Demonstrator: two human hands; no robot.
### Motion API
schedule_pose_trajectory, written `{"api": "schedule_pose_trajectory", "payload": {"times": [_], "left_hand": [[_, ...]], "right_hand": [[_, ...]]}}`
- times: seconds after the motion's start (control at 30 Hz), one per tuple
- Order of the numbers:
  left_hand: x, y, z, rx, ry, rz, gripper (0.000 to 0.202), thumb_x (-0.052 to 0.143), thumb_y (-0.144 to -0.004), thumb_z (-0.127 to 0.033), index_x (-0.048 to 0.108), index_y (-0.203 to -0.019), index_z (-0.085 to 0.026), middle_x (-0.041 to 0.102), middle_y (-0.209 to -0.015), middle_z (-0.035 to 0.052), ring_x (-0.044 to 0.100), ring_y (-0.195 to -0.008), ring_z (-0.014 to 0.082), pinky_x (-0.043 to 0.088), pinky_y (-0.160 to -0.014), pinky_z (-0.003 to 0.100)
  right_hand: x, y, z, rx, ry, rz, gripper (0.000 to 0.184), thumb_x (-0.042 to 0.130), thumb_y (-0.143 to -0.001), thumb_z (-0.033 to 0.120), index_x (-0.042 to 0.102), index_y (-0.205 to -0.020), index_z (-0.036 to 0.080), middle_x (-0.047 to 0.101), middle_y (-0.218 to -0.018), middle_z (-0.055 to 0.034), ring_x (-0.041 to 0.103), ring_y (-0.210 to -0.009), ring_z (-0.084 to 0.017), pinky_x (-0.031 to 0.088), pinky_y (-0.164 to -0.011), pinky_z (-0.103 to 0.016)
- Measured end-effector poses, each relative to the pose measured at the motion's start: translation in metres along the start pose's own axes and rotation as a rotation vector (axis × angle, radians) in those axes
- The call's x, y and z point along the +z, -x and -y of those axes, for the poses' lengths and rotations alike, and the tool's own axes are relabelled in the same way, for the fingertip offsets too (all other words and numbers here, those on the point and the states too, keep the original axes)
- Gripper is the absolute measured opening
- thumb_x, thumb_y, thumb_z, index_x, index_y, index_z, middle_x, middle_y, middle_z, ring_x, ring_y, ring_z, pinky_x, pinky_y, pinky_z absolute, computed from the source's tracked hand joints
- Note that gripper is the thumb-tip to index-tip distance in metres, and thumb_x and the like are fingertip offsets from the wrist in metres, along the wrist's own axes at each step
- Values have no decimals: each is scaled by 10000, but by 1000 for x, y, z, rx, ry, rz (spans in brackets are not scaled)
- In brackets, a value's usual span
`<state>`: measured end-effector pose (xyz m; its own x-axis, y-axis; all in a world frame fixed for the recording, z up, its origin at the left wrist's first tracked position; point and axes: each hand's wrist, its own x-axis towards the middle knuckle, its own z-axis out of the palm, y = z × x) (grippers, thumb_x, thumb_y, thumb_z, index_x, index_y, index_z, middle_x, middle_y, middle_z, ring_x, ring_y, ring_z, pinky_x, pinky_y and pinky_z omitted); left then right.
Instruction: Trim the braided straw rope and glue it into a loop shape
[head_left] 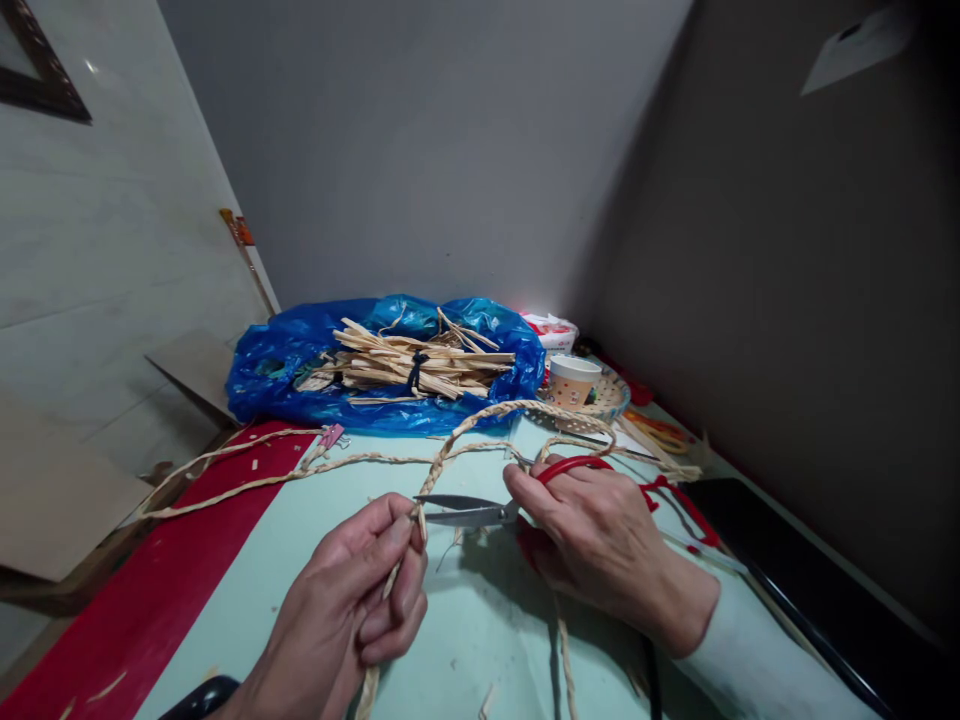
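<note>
My left hand [367, 585] pinches a braided straw cord [442, 455] between thumb and fingers, with a short loose end sticking out at the fingertips. From there the braid arches up and away to the right, while its other end hangs below the hand. In my right hand [592, 535] is a pair of scissors [469, 512] with red handles. Their blades are parted and point left, one on either side of the braid just above my left fingertips. Part of the lower handle is hidden by my right hand.
Behind lies a blue plastic bag [300, 370] with a tied straw bundle [420, 370] on it. A paper cup [574, 382] stands in a woven basket [619, 395]. A pink binder clip [328, 438] grips cord at the left. A black flat object [795, 570] lies right.
</note>
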<state>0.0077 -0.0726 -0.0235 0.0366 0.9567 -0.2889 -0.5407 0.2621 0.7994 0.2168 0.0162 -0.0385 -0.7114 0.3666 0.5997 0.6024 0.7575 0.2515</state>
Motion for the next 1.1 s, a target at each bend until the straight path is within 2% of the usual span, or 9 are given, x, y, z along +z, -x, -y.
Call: {"api": "schedule_pose_trajectory", "payload": {"times": [0.37, 0.47, 0.53, 0.67, 0.73, 0.83, 0.93, 1.0, 1.1], "left_hand": [[1, -2, 12, 45, -150, -49, 141, 684, -822, -305, 624, -779, -185, 563, -488, -39, 211, -378, 26, 184, -346, 139], [-2, -2, 15, 25, -139, -44, 139, 695, -812, -290, 636, -756, -177, 544, -474, -43, 214, -378, 27, 178, -342, 140], [-2, -2, 17, 26, -116, -37, 122, 696, -809, -270, 642, -754, -175, 528, -466, -47, 194, -380, 30, 167, -337, 146], [0, -2, 15, 19, -80, -7, 114, 670, -829, -262, 653, -764, -170, 492, -471, -57, 157, -387, 32, 140, -339, 159], [1, -1, 13, 15, -69, 11, 131, 650, -843, -270, 656, -762, -167, 460, -492, -62, 141, -408, 35, 132, -354, 160], [1, -1, 10, -2, -51, 16, 160, 617, -864, -262, 645, -740, -166, 386, -505, -78, 97, -437, 44, 113, -374, 164], [-1, -2, 9, -41, -49, 35, 175, 603, -865, -272, 628, -726, -168, 331, -506, -91, 78, -438, 46, 97, -379, 171], [-2, -4, 9, -79, -103, 67, 211, 607, -857, -320, 612, -712, -167, 302, -494, -100, 83, -424, 41, 83, -375, 172], [-3, -6, 9, -107, -253, 69, 263, 648, -821, -384, 595, -682, -167, 299, -451, -112, 100, -403, 33, 74, -367, 170]], "right_hand": [[-4, -5, 18, 38, -86, 132, 268, 509, -720, 156, 555, -982, 179, 587, -631, 8, 507, -555, -176, 229, -549, -328], [-1, -5, 21, 33, -101, 136, 127, 500, -757, 114, 525, -855, 190, 564, -602, 14, 473, -511, -163, 222, -535, -322], [1, -4, 22, 15, -106, 138, 128, 476, -790, 71, 496, -803, 196, 536, -560, 24, 439, -470, -156, 204, -512, -319], [5, -2, 21, 17, -98, 179, 178, 428, -829, 29, 490, -822, 195, 525, -535, 25, 404, -436, -157, 159, -484, -317], [4, -2, 20, 64, -177, 218, 152, 431, -830, 56, 493, -852, 194, 541, -559, 16, 396, -441, -155, 160, -478, -311], [0, -6, 17, 268, -511, 198, 78, 438, -891, 180, 484, -833, 201, 540, -586, 15, 412, -477, -140, 252, -482, -277], [-5, -14, 14, 628, -906, 141, 196, 491, -938, 381, 526, -863, 203, 571, -599, 21, 484, -502, -128, 367, -510, -247], [-8, -19, 13, 826, -1173, 114, 278, 580, -892, 467, 557, -959, 199, 644, -678, 1, 563, -529, -131, 402, -481, -232], [-10, -24, 13, 975, -1593, 32, 379, 696, -810, 467, 550, -1047, 209, 706, -914, -41, 646, -623, -138, 399, -402, -187]]}}
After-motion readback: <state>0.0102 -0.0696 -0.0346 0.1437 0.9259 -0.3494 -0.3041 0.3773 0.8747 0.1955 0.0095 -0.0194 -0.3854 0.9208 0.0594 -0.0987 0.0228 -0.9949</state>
